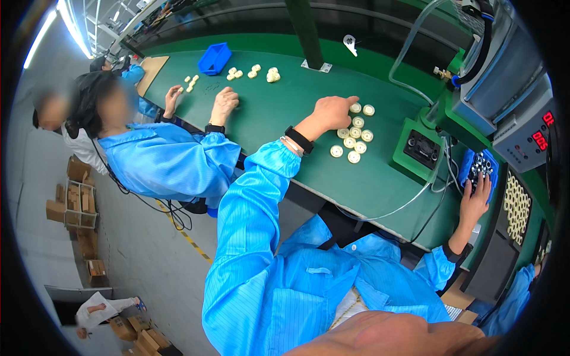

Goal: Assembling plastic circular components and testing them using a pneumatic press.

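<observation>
My left hand [333,112] rests on the green bench, fingers curled, its fingertips touching the nearest of several cream ring-shaped parts [354,132] lying in a cluster just right of it. My right hand [475,199] reaches into a blue tray [480,167] holding small dark metal pieces, fingers spread over its contents. Both arms wear blue smock sleeves; a black watch sits on the left wrist.
A green fixture block [420,147] with clear tubing stands between my hands, a grey machine [515,89] with red digits behind it. A tray of cream rings [516,204] sits at right. A co-worker [160,151] sorts cream parts [252,72] beside a blue bin [215,58].
</observation>
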{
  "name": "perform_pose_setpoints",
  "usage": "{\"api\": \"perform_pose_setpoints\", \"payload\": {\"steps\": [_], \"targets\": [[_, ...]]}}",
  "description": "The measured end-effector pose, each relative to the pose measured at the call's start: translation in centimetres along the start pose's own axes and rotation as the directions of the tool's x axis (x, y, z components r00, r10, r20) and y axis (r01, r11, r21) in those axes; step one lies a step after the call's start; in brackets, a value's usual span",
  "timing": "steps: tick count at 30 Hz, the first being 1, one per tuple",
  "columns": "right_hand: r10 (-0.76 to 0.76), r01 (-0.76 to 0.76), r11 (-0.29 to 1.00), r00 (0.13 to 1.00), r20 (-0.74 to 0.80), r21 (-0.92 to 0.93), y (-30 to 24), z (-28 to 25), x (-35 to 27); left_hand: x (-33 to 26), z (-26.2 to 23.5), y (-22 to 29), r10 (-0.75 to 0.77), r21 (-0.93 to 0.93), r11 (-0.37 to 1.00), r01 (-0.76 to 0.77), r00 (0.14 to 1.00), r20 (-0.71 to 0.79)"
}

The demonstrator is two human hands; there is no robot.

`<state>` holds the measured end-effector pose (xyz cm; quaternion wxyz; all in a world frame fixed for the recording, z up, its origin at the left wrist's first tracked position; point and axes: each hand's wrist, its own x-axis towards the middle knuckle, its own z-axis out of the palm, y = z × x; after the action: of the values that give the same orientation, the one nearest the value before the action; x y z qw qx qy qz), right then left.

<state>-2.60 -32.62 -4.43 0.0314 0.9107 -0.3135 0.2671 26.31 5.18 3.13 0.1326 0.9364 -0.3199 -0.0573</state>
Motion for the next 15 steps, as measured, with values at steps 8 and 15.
{"api": "perform_pose_setpoints", "payload": {"steps": [8, 15], "targets": [[-0.046, 0.044, 0.997, 0.998, -0.046, -0.057, 1.5, 0.9, -0.2, 1.6, 2.1, -0.3, 0.098, 0.070, 0.993, -0.099, 0.995, 0.007], [-0.007, 0.007, 0.999, 1.000, 0.007, -0.032, 0.4, 0.6, 0.1, 2.9, 2.6, -3.2, 0.039, -0.390, 0.918, -0.076, 0.994, -0.103]]}}
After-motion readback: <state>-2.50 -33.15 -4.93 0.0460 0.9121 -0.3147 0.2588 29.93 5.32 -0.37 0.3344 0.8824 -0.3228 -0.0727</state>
